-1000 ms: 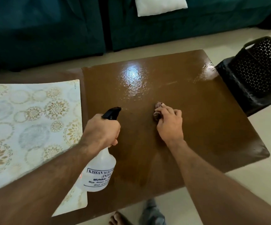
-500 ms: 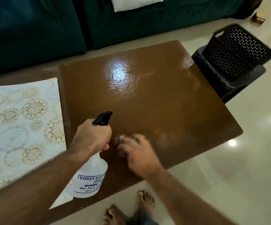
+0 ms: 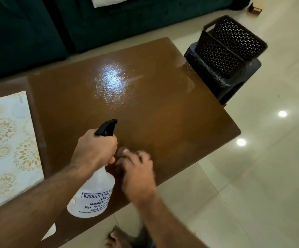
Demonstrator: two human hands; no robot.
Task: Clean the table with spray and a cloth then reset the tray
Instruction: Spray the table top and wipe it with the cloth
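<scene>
My left hand (image 3: 96,151) grips the neck of a clear spray bottle (image 3: 95,196) with a black nozzle, held over the near edge of the brown table (image 3: 172,113). Right beside it, my right hand (image 3: 138,172) presses a small dark cloth (image 3: 122,151) flat on the tabletop; only a blurred bit of cloth shows past the fingertips. Wet droplets shine on the table's far middle. No tray is in view.
A patterned white and gold mat (image 3: 7,145) covers the table's left part. A black perforated basket (image 3: 229,45) sits on a dark stool at the table's far right corner. A teal sofa (image 3: 109,20) runs along the back. Glossy floor tiles lie to the right; my bare foot shows below.
My right hand has dragged the cloth from the table's middle back to the near edge beside the bottle. The view has swung right. The left hand still holds the bottle.
</scene>
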